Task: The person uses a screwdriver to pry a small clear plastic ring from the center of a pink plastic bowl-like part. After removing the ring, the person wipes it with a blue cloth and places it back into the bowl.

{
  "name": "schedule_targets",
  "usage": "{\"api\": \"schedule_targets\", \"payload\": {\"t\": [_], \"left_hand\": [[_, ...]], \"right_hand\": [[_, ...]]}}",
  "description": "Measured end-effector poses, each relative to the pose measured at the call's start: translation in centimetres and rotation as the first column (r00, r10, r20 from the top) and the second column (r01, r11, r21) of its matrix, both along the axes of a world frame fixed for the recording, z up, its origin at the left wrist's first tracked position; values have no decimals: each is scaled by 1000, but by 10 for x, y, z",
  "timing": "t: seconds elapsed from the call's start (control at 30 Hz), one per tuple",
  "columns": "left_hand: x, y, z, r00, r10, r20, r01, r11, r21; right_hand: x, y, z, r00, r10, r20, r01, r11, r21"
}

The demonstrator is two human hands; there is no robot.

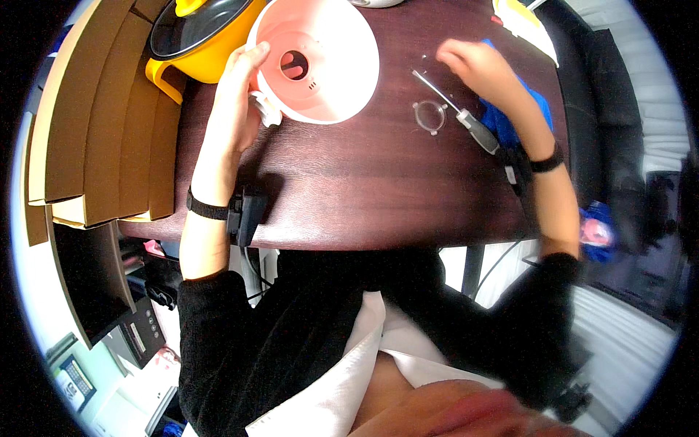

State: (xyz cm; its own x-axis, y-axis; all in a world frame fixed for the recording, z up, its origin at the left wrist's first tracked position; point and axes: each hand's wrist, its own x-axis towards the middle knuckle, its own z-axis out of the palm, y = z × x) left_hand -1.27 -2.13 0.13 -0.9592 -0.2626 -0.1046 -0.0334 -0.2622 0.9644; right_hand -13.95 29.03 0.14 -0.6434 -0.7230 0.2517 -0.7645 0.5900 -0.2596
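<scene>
My left hand grips the rim of a pale pink, bowl-shaped plastic housing, its inside facing up. A round hole and a few small slots are in its floor. A white piece, perhaps its handle, sticks out by my left fingers. Over the right side of the table hovers my right hand, fingertips bunched together and a little blurred; whatever they may pinch is too small to make out. Below it lie a grey-handled screwdriver and a clear ring with small tabs. Tiny bits, possibly screws, lie near the screwdriver's tip.
A yellow pot with a dark lid stands at the far left, beside upright cardboard. Blue cloth lies under my right forearm. A yellow-and-white item is at the far right corner. The brown table's front edge is near my body.
</scene>
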Motion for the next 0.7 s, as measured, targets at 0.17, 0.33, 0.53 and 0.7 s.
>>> {"api": "schedule_targets", "payload": {"t": [0.17, 0.33, 0.53, 0.7], "left_hand": [[0, 6, 10, 998, 4, 70, -4, 1000, 2], [-5, -17, -10, 994, 24, 103, -15, 996, -88], [-20, -38, -20, 993, 30, 112, -2, 970, -245], [-11, -29, -6, 990, 126, 64, -72, 840, -538]], "right_hand": [[49, 29, 12, 952, -273, 135, 271, 962, 35], [82, 36, 1, 952, -274, 136, 275, 961, 14], [74, 54, -20, 939, -255, 229, 270, 962, -38], [69, 68, -24, 872, -214, 441, 400, 830, -389]]}}
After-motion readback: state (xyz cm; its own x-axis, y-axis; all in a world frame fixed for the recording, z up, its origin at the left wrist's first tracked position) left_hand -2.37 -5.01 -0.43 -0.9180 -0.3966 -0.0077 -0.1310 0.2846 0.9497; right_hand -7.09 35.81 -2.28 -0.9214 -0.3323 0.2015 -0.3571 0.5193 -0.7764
